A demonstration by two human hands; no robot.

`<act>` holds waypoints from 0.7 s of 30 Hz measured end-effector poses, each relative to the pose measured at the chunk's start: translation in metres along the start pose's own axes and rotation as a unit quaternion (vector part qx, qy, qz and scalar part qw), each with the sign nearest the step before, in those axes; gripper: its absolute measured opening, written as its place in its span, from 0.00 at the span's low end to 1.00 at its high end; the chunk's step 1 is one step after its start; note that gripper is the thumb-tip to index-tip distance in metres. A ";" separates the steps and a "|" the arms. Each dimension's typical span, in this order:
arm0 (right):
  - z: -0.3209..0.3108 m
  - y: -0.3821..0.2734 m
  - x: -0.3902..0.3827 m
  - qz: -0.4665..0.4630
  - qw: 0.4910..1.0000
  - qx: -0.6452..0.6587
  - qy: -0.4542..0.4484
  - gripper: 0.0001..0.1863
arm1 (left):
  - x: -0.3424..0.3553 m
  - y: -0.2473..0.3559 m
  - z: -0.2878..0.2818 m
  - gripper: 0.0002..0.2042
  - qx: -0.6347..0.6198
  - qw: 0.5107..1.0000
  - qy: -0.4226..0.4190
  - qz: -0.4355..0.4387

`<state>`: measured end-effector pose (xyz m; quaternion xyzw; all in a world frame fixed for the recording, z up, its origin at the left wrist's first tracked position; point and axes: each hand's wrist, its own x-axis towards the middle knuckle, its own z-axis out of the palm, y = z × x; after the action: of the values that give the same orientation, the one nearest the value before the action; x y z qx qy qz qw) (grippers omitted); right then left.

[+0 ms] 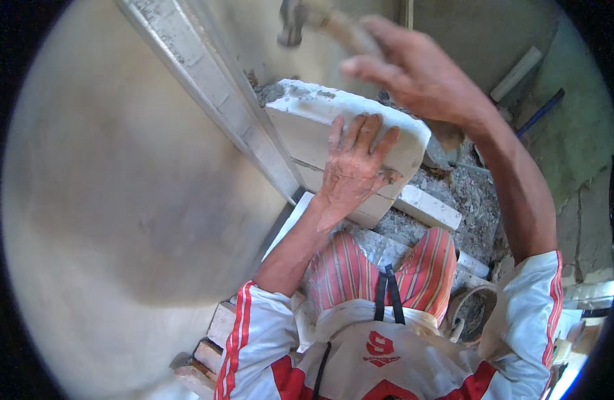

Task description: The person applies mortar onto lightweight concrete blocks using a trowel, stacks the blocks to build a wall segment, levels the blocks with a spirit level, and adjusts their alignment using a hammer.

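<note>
My right hand is raised at the upper right, its fingers closed around the pale handle of a hammer. The dark hammer head points left, above a low wall of white blocks and apart from it. Against the upper block of that wall lies my left hand, palm down with its fingers spread. Grey mortar sticks to the block's far end, beside a metal door or window frame.
A plastered wall fills the left. Loose white blocks and grey rubble lie right of my knees. A round container stands lower right. A white pipe-like piece and a blue rod are farther right.
</note>
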<state>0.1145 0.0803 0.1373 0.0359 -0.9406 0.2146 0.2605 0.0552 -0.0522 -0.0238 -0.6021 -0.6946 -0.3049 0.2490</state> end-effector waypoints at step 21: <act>0.024 0.020 0.000 -0.002 0.989 -0.066 -0.135 0.27 | 0.004 -0.005 0.014 0.41 0.040 0.998 -0.008 0.042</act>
<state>0.0993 0.0886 0.1110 0.0492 -0.9792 0.1444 0.1339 0.0499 -0.0397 -0.0311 -0.6231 -0.6822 -0.2612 0.2797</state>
